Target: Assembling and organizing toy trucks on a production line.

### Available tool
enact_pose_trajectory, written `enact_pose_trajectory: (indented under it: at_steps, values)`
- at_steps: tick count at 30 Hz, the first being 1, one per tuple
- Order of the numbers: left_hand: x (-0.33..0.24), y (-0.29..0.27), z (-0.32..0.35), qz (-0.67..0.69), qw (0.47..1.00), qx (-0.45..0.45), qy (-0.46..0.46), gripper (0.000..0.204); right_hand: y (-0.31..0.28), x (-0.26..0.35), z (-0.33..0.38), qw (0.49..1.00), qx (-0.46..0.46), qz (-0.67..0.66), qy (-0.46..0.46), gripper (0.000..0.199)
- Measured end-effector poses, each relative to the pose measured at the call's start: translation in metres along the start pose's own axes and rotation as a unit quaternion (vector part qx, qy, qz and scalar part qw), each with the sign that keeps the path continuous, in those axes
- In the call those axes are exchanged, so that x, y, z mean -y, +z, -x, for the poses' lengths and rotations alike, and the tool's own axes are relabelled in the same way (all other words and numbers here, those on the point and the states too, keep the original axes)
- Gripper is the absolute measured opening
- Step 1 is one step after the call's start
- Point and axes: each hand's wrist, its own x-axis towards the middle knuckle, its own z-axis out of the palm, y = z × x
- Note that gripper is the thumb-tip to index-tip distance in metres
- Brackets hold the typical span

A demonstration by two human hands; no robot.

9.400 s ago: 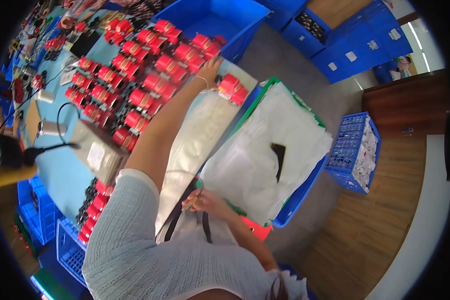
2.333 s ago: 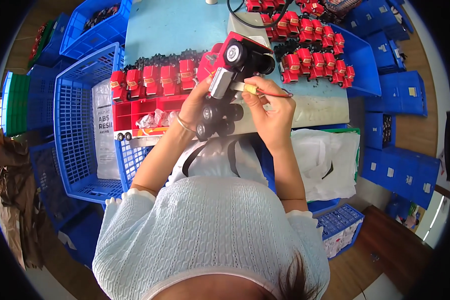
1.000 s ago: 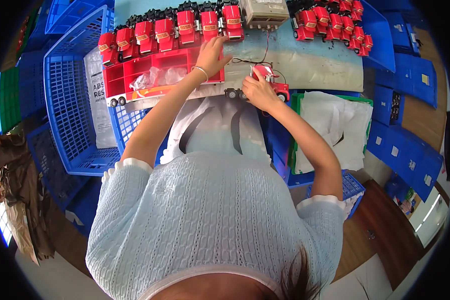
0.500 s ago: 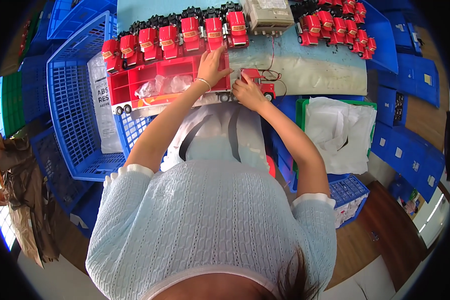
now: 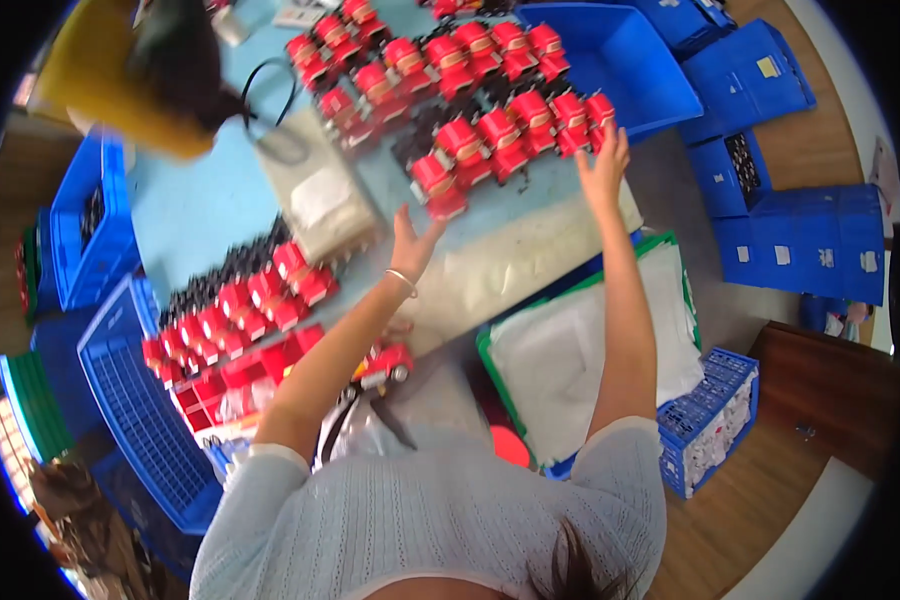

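Rows of red toy truck cabs [image 5: 500, 140] with black chassis stand on the light blue tabletop. My left hand [image 5: 412, 246] is open, thumb and fingers apart, just below the left end of the nearest row, and holds nothing. At that row's right end, my right hand [image 5: 602, 180] has its fingers stretched out beside the last cab [image 5: 598, 110]; whether they touch it, I cannot tell. Partly behind my left forearm lies a red compartmented toy trailer [image 5: 232, 388] with clear plastic wrap inside. A red cab [image 5: 382, 368] sits at its right end.
A beige metal box [image 5: 320, 195] stands between the cab groups. Another group of red cabs [image 5: 235, 308] lines the left. A blue bin [image 5: 635, 75] is at the far right. White sheets [image 5: 590, 350] fill a green-rimmed crate nearby. A blurred yellow and dark object [image 5: 135, 75] hangs upper left.
My view has swung to the right. Both hands have left the trailer and its cab and reached out to the right-hand rows of cabs.
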Motion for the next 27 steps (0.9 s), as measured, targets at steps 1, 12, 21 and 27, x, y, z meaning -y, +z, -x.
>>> enact_pose_trajectory:
  at_steps: [1,12,21,27]
  values:
    - [0.0,0.02,-0.028,0.037,0.994,-0.057,-0.084,0.07,0.014,-0.033,-0.029,1.0,-0.011,-0.003,0.005,0.068]
    - [0.022,0.085,-0.158,0.097,0.972,-0.173,-0.123,0.048,0.113,-0.188,-0.16,0.95,0.226,-0.141,0.166,0.047]
    - [0.005,0.093,-0.111,0.045,0.988,-0.054,-0.139,0.046,0.068,-0.204,-0.126,0.939,0.277,-0.159,0.13,0.038]
    - [0.027,0.088,-0.004,0.07,0.984,-0.007,-0.161,0.052,-0.01,-0.191,-0.043,0.933,0.274,-0.174,0.157,0.048]
